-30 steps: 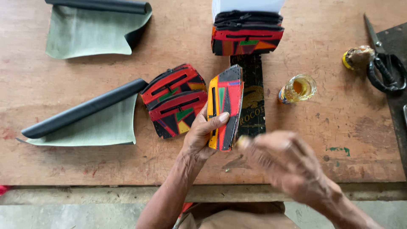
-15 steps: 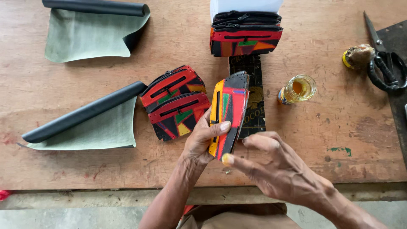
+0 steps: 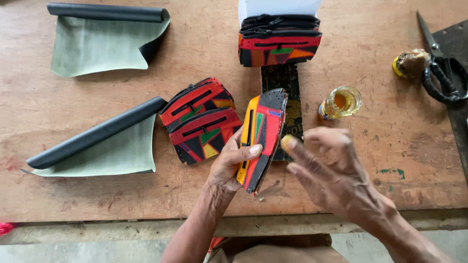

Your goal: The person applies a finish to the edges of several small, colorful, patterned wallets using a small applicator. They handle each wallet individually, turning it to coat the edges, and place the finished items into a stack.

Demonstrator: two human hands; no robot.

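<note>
Two hands meet: our left hand (image 3: 233, 163) clamps the colourful pouch (image 3: 261, 136) upright. Our right hand (image 3: 331, 175) hovers beside it, fingers loosely spread. Bare table (image 3: 390, 146) lies rightward.

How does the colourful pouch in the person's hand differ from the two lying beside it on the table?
The held pouch stands on edge, gripped by the left hand; the two pouches on the table lie flat, overlapping, untouched. The held pouch shows a yellow panel along one side, while the two lying pouches look mostly red. The blurred right hand is beside the held pouch's edge, well away from the lying pair. All share a red, black, green and yellow patchwork with dark zip slits.
</note>
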